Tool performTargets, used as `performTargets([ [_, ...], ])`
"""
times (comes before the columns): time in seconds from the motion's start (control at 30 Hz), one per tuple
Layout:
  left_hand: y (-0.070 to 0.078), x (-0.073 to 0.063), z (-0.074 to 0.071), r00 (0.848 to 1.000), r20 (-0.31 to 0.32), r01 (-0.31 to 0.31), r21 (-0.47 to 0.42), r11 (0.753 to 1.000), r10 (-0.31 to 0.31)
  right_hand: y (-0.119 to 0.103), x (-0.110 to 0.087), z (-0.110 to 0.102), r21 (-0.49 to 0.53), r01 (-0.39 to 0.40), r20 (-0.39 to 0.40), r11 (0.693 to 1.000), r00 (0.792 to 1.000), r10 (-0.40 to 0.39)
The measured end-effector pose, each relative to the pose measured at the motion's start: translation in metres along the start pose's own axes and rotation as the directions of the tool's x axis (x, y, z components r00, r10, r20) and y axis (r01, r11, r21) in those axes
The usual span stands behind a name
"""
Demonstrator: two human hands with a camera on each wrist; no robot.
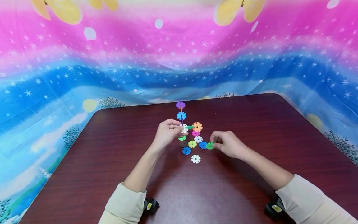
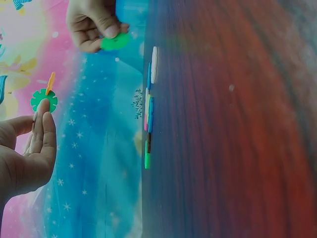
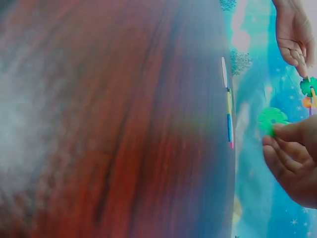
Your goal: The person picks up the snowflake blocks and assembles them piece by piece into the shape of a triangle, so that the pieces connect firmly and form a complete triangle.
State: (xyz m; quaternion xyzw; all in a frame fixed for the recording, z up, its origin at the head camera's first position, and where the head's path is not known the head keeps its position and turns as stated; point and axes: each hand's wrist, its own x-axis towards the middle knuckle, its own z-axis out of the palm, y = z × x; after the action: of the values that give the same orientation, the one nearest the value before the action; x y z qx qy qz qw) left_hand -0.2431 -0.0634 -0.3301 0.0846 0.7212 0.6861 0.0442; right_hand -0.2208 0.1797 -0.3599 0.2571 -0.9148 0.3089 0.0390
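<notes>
In the head view my left hand point(image 1: 167, 133) pinches a white notched disc point(image 1: 183, 128) that belongs to a joined chain. From it, a blue disc point(image 1: 181, 116) and a purple disc point(image 1: 180, 105) run up and away, with edge-on discs linking them. A green disc point(image 1: 190, 127) joins it to an orange disc point(image 1: 197, 127) on the right. My right hand point(image 1: 230, 144) pinches a light green notched disc point(image 3: 273, 120) between thumb and fingers, held above the table in the right wrist view. The two hands are apart.
Several loose notched discs lie on the brown table point(image 1: 235, 193) below the hands, among them a yellow one point(image 1: 192, 144), a dark blue one point(image 1: 186, 151) and a white one point(image 1: 195, 159) nearest me. A patterned cloth point(image 1: 173, 56) hangs behind the table.
</notes>
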Motion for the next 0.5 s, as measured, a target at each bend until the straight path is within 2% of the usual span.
performTargets([
  [0.2,-0.0001,0.0003,0.0013,1.000,0.006,0.000,-0.014,1.000,0.000,-0.0002,0.0033,-0.0009,0.030,0.014,-0.161,0.999,0.987,-0.009],
  [0.33,-0.0007,0.0005,0.0025,1.000,0.009,-0.004,-0.005,1.000,0.004,-0.0014,0.0036,-0.0009,0.073,0.016,-0.220,0.997,0.976,0.000],
  [0.5,-0.0010,0.0000,0.0029,1.000,0.013,-0.002,0.012,1.000,0.002,-0.0025,0.0037,-0.0010,0.098,0.015,-0.253,0.995,0.967,0.010],
])
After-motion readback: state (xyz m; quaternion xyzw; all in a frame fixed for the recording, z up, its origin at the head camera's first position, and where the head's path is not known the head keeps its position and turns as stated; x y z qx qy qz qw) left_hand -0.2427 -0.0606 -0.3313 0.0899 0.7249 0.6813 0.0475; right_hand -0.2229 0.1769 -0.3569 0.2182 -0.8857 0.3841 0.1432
